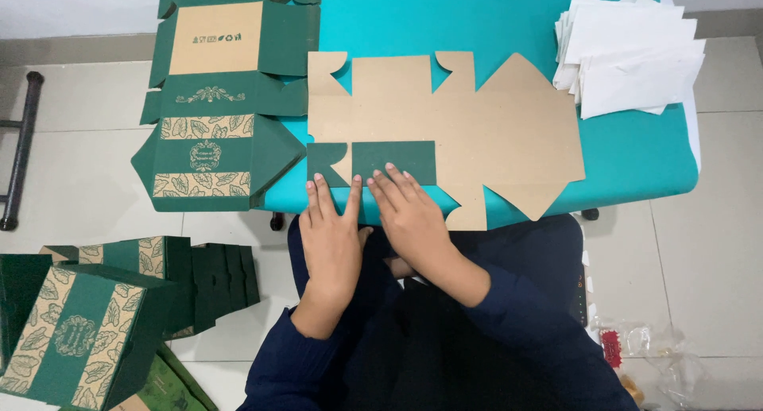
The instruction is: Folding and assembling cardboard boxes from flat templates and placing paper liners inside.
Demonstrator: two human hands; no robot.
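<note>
**Two flat hands press on a cut cardboard sheet**

A person sits at a teal table. A flat brown cardboard box sheet lies on it, plain side up. Its near flap is folded over, so the green side shows there. The sheet lies in the middle of the table, right in front of the person.

The left hand lies flat at the near edge of the table. Its fingers are spread out and straight, not gripping anything. The fingertips touch the green flap. The right hand lies just beside it, also flat and loose, with its fingertips on the same flap. The two hands almost touch each other.

On the left end of the table lies a stack of green box sheets with leaf patterns. It hangs over the table edge and sits just beside the brown sheet. At the far right corner is a pile of white papers, well apart from the hands.

On the floor to the left stand finished green boxes. A clear plastic wrapper lies on the floor to the right. Nothing blocks the hands.
</note>
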